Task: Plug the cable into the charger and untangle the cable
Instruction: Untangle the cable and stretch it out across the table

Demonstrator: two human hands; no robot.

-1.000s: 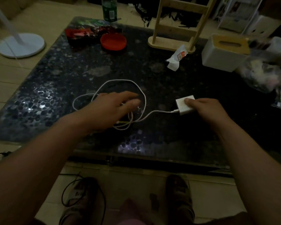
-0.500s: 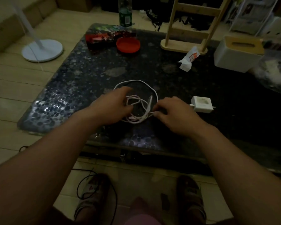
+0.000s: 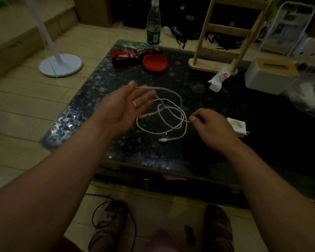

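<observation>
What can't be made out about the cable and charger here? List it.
- Head view: the right hand covers the stretch of cable leading toward the charger, so the plug joint is hidden.
- Head view: the left hand is motion-blurred; its grip on the cable is unclear.
- Crossing loops are too dim to tell knots.

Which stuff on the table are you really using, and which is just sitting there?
Using: the white cable, the white charger, the left hand lifting a strand, the right hand pinching the cable.

Just sitting there: the bottle, the red lid, the wooden rack, the tissue box, the wrapper.
</observation>
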